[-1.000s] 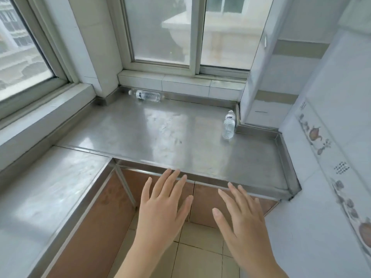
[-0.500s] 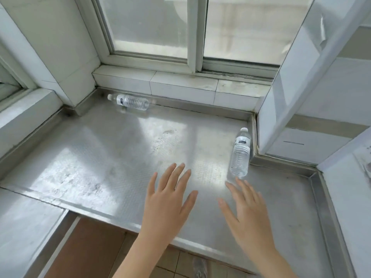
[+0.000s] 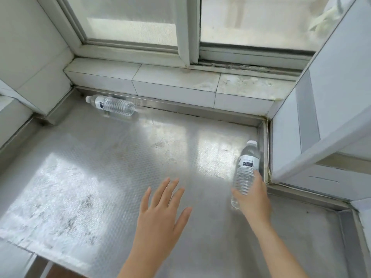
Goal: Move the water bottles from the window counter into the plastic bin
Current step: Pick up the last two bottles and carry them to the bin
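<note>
Steel counter (image 3: 120,167), dimpled and sunlit, fills the view beneath a window (image 3: 180,27). Two clear plastic water bottles wait on it. One bottle (image 3: 246,167) stands upright at the counter's right edge, just beside the raised steel lip and a white tiled wall (image 3: 321,117). The right hand (image 3: 251,195) wraps around its lower half, thumb on the near left side and fingers curling behind; whether the grip is already firm cannot be told. The left hand (image 3: 160,213) hovers over the middle of the counter, fingers spread, holding nothing.

The step in hand looks like picking up the upright bottle. To do it well, the fingers likely need to close fully around the ribbed body, which is thin and may dent under a hard squeeze. A straight upward lift seems best, because the lip and wall sit so close on the bottle's right that a sideways tilt could knock it against them.

The second bottle (image 3: 112,105) lies on its side at the counter's far left, along the back edge below a tiled sill (image 3: 170,83), cap pointing left. It is well apart from both hands and could roll if nudged. The free left hand seems best placed to reach it.

The bin is not in view, so the carrying path cannot be judged. Nothing else sits on the counter between the hands and the bottles.
</note>
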### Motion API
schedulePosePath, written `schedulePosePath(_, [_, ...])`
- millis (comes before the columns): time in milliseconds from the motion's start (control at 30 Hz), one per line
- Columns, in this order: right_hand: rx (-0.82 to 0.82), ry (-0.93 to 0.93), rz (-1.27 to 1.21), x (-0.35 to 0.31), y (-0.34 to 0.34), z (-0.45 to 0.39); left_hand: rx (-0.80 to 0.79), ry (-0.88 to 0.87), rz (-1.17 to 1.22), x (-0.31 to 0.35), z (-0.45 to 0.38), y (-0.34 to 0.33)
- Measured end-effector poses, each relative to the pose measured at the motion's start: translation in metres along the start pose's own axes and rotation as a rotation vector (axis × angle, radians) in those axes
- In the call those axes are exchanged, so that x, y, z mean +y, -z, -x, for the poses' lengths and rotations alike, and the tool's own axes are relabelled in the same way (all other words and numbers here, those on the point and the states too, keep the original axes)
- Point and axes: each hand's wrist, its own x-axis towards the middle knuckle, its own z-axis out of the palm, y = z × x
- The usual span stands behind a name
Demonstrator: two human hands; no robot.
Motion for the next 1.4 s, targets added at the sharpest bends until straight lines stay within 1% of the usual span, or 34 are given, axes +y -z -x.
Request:
schedulePosePath(33, [-0.008, -0.009, -0.059, 0.001, 0.001, -0.005, -0.005, -0.001, 0.004, -0.001, -0.003, -0.003])
schedulePosePath(100, [-0.061, -0.061, -0.268, 0.003, 0.004, -0.01, -0.011, -0.002, 0.02, -0.003, -0.007, -0.007])
schedulePosePath(167, [-0.176, -0.12, -0.394, 0.005, 0.006, -0.008, -0.015, 0.009, 0.036, -0.006, -0.01, -0.01])
schedulePosePath(233, [-0.241, -0.145, -0.385, 0.006, 0.004, -0.004, -0.02, 0.023, 0.047, -0.01, -0.014, -0.013])
schedulePosePath(300, [-0.248, -0.156, -0.371, 0.0, -0.002, -0.002, -0.017, 0.031, 0.054, -0.016, -0.017, -0.014])
schedulePosePath(400, [-0.299, -0.123, -0.312, -0.022, -0.015, -0.005, -0.003, 0.052, 0.074, -0.03, -0.026, -0.015])
schedulePosePath(467, [-0.33, -0.115, -0.317, -0.037, -0.028, -0.007, 0.003, 0.065, 0.082, -0.042, -0.032, -0.014])
schedulePosePath(533, [-0.322, -0.12, -0.338, -0.048, -0.041, -0.007, 0.009, 0.067, 0.085, -0.056, -0.039, -0.012])
schedulePosePath(633, [-0.272, -0.101, -0.298, -0.064, -0.054, -0.003, 0.017, 0.089, 0.14, -0.084, -0.05, -0.011])
schedulePosePath(667, [-0.26, -0.11, -0.311, -0.069, -0.056, -0.002, 0.013, 0.107, 0.168, -0.095, -0.055, -0.012])
schedulePosePath(767, [-0.264, -0.177, -0.467, -0.085, -0.063, 0.001, -0.024, 0.138, 0.219, -0.132, -0.074, -0.01])
schedulePosePath(833, [-0.278, -0.18, -0.524, -0.1, -0.066, 0.007, -0.061, 0.148, 0.262, -0.154, -0.094, -0.005])
schedulePosePath(900, [-0.281, -0.156, -0.558, -0.12, -0.073, 0.011, -0.108, 0.199, 0.37, -0.177, -0.119, -0.002])
schedulePosePath(967, [-0.278, -0.13, -0.581, -0.143, -0.083, 0.013, -0.095, 0.311, 0.547, -0.201, -0.146, -0.004])
schedulePosePath(1100, [-0.275, -0.054, -0.622, -0.189, -0.102, 0.011, -0.009, 0.644, 0.981, -0.251, -0.217, -0.022])
schedulePosePath(1233, [-0.269, -0.019, -0.645, -0.222, -0.121, 0.003, 0.129, 0.927, 1.235, -0.301, -0.296, -0.046])
schedulePosePath(1300, [-0.269, -0.003, -0.652, -0.235, -0.128, -0.003, 0.183, 1.1, 1.308, -0.314, -0.328, -0.054])
schedulePosePath(1367, [-0.267, 0.014, -0.654, -0.244, -0.134, -0.008, 0.212, 1.311, 1.253, -0.32, -0.353, -0.061])
schedulePosePath(1400, [-0.268, 0.023, -0.657, -0.248, -0.137, -0.011, 0.228, 1.389, 1.2, -0.321, -0.364, -0.063])
